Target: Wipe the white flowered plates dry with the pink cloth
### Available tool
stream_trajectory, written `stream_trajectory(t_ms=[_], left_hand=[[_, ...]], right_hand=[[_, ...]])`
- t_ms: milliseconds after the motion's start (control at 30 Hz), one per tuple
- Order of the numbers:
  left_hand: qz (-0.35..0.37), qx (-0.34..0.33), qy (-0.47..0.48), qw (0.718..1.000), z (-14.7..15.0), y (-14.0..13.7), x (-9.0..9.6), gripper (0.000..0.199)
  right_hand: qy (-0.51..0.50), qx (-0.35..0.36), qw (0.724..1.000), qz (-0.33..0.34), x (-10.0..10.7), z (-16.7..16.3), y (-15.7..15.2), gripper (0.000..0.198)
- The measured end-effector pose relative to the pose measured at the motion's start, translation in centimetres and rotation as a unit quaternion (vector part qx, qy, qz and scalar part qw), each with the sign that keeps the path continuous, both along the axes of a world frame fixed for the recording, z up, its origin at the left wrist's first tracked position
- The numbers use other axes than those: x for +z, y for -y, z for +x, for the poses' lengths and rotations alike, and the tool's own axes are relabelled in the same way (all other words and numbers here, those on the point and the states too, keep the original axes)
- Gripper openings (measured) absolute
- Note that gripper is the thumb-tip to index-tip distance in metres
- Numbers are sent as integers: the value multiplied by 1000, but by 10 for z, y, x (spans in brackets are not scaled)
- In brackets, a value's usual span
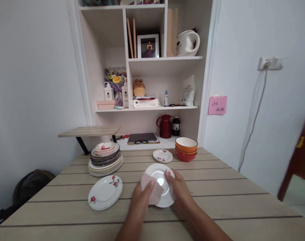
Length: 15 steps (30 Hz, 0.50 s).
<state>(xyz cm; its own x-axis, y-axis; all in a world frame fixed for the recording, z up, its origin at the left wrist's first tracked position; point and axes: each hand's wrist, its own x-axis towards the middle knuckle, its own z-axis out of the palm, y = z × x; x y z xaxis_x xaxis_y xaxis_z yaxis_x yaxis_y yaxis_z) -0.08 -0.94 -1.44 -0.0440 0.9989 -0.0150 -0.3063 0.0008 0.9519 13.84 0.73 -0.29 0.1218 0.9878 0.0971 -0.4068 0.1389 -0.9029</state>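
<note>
A white plate (pixel 160 171) with a red flower near its rim is held up over the table, tilted toward me. My right hand (pixel 180 189) grips it by the right side, thumb on the face and fingers behind. My left hand (pixel 142 197) pinches a pale pink cloth (pixel 156 191) against the plate's left side, thumb on top; its other fingers are mostly hidden behind. To the left lie flowered oval plates (pixel 105 193), one on another. Smaller flowered plates (pixel 163 155) sit just beyond the held plate.
At the back left stands a tall stack of plates (pixel 106 167) topped by small pink-rimmed dishes (pixel 105 147). Orange and red bowls (pixel 186 147) are stacked at the back right. Behind are a raised wooden shelf (pixel 89 131), a dark red jug (pixel 165 126) and glasses (pixel 141 142).
</note>
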Motion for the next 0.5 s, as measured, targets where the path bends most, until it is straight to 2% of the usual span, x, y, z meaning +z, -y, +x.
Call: stream_trajectory(t_ms=[167,267,500], left_hand=[[10,5,2,1000,1,1,-2,69],[11,29,16,999,1,1,-3,68],[18,4,28,999,0,6,6,59]], right_hand=[[-3,-5,1000,3,4,2,0,38],[15,44,999,-19,11,5,3,43],[57,114,991,-37,26,22,12,43]])
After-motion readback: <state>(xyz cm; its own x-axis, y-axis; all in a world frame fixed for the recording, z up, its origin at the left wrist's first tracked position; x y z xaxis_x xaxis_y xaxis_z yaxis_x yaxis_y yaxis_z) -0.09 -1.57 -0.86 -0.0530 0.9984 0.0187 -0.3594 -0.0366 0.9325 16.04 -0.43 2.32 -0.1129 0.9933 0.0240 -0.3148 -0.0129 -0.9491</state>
